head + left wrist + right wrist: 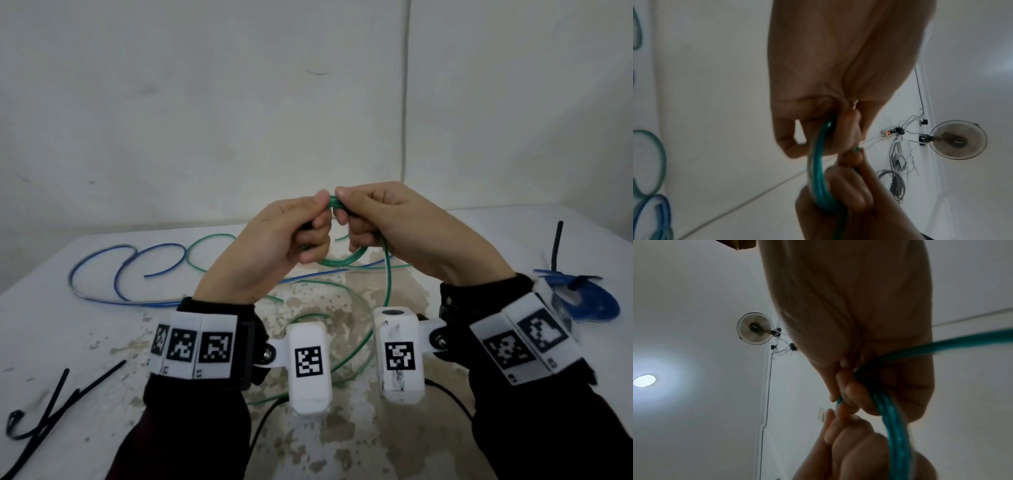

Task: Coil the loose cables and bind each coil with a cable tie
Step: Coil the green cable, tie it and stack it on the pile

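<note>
Even, soft daylight fills the head view, sharp centrally and bowed at the edges. Both wrist views are dim, blurred and grainy; a round ceiling light [644, 380] glares, leaving the hands in backlit shadow.

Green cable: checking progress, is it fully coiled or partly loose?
Partly loose: both hands hold a small loop of the thin green plastic cable, while the rest trails across the white table.

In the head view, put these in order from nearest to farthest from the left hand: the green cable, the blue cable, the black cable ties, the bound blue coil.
From the left hand:
1. Green cable: held in both hands, in the middle.
2. Blue cable: loose on the table, to the left.
3. and 4. Black cable ties, near left corner, and bound blue coil, far right: too close to call.
</note>
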Available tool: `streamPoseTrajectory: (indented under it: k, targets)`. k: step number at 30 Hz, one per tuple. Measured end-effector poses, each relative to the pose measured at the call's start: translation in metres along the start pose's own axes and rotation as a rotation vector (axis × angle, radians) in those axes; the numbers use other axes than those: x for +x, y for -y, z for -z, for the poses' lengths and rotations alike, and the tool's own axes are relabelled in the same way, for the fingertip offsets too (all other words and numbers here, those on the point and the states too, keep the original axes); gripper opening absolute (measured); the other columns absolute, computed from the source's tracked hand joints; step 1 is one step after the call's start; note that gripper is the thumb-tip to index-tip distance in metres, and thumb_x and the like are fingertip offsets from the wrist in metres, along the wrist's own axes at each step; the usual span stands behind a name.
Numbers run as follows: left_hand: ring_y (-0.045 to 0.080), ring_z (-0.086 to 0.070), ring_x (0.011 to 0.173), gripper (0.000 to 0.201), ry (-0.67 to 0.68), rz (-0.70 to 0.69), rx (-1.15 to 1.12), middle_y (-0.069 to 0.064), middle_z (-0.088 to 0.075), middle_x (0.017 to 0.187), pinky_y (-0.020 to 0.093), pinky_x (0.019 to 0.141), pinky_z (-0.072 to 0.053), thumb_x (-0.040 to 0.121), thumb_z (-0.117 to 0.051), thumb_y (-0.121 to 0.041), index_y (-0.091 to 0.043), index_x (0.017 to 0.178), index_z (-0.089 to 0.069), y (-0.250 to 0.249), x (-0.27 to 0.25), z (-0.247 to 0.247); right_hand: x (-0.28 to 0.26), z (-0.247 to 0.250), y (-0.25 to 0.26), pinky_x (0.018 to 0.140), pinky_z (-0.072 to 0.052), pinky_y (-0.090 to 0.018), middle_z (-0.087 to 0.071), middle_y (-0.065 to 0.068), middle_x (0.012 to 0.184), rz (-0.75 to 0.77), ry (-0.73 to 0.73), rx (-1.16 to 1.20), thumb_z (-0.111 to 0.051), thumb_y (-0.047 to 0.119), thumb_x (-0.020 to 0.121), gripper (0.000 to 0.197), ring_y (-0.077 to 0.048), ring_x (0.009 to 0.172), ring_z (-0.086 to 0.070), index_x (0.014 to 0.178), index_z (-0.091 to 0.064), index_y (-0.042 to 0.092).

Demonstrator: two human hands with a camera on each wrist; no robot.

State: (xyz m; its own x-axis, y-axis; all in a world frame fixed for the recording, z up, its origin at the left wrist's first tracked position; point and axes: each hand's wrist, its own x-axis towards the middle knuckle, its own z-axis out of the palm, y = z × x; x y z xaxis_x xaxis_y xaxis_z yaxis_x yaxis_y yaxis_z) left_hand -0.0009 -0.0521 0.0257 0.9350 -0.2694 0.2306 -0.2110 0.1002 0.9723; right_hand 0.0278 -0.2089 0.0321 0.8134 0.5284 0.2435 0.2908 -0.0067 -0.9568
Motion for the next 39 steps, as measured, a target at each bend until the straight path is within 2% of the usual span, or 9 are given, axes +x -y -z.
streamPoseTrajectory:
  k: [3,7,13,17,23,27,31,35,39]
  targets:
    - [0.009,-0.028,0.044,0.037,-0.101,-0.084,-0.162,-0.005,-0.027,0.053,0.023,0.054,-0.024,0.101,-0.034,-0.026,-0.012,0.068,-0.04,0.0,0.003,-0.003,0.002,0.001,0.001,0.064,-0.05,-0.021,-0.043,0.002,0.051,-0.014,-0.02,0.16,-0.033,0.027,0.103,0.04,-0.012,0.053,-0.05,0.076,-0.055,0.007]
    - [0.017,-0.061,0.063,0.028,-0.061,-0.031,-0.055,0.002,-0.058,0.059,0.022,0.068,-0.051,0.097,-0.041,-0.019,-0.006,0.082,-0.06,0.005,0.003,-0.002,0.0,0.01,0.0,0.058,-0.044,-0.017,-0.029,0.008,0.051,-0.001,-0.09,0.085,-0.034,0.028,0.103,0.038,-0.009,0.046,-0.031,0.072,-0.049,0.011]
    - [0.016,-0.069,0.086,0.029,-0.059,-0.064,0.105,0.01,-0.074,0.088,0.022,0.087,-0.05,0.075,-0.064,-0.014,-0.008,0.103,-0.067,0.004,-0.003,0.005,-0.001,0.017,-0.001,0.058,-0.043,-0.018,-0.028,0.01,0.05,-0.004,-0.115,0.07,-0.035,0.03,0.102,0.037,-0.008,0.046,-0.027,0.073,-0.049,0.011]
    - [0.018,-0.07,0.086,0.02,-0.125,-0.078,0.121,0.016,-0.074,0.091,0.024,0.087,-0.053,0.081,-0.065,-0.004,-0.007,0.101,-0.068,0.004,-0.003,0.0,0.0,0.017,-0.001,0.059,-0.043,-0.019,-0.027,0.01,0.051,-0.002,-0.134,0.045,-0.036,0.031,0.102,0.038,-0.009,0.046,-0.027,0.073,-0.049,0.012]
    - [0.022,-0.072,0.082,0.021,-0.107,-0.061,0.015,0.017,-0.074,0.085,0.027,0.079,-0.056,0.069,-0.07,-0.012,-0.009,0.089,-0.068,0.003,-0.003,-0.002,-0.001,0.02,-0.002,0.062,-0.042,-0.022,-0.027,0.011,0.049,-0.015,-0.143,0.046,-0.036,0.032,0.102,0.038,-0.009,0.046,-0.026,0.073,-0.049,0.012]
    - [0.023,-0.07,0.084,0.013,-0.114,-0.047,0.075,0.018,-0.073,0.085,0.031,0.087,-0.055,0.069,-0.07,-0.014,-0.007,0.08,-0.066,0.007,-0.002,0.001,-0.001,0.018,-0.002,0.061,-0.043,-0.021,-0.027,0.01,0.05,-0.017,-0.139,0.028,-0.036,0.032,0.102,0.038,-0.008,0.046,-0.026,0.072,-0.049,0.013]
    - [0.022,-0.072,0.08,0.016,-0.103,-0.008,0.123,0.015,-0.074,0.083,0.025,0.081,-0.056,0.074,-0.07,-0.009,-0.007,0.089,-0.063,0.007,-0.002,0.003,-0.001,0.02,-0.004,0.063,-0.044,-0.023,-0.027,0.012,0.048,-0.038,-0.119,-0.016,-0.036,0.032,0.102,0.037,-0.008,0.044,-0.026,0.072,-0.049,0.013]
    - [0.029,-0.07,0.086,0.034,-0.017,0.051,0.118,0.017,-0.072,0.088,0.03,0.084,-0.056,0.08,-0.06,-0.026,0.0,0.102,-0.061,0.006,-0.003,0.004,-0.002,0.017,-0.006,0.06,-0.041,-0.02,-0.028,0.01,0.049,-0.051,-0.029,-0.091,-0.039,0.031,0.101,0.038,-0.007,0.044,-0.026,0.07,-0.05,0.012]
    - [0.026,-0.067,0.076,0.031,0.028,0.048,0.158,0.014,-0.068,0.077,0.03,0.078,-0.055,0.094,-0.046,-0.027,-0.001,0.094,-0.063,0.008,-0.001,0.004,-0.003,0.013,-0.004,0.059,-0.043,-0.018,-0.03,0.01,0.048,-0.04,0.023,-0.171,-0.044,0.029,0.099,0.037,-0.007,0.046,-0.03,0.068,-0.053,0.01]
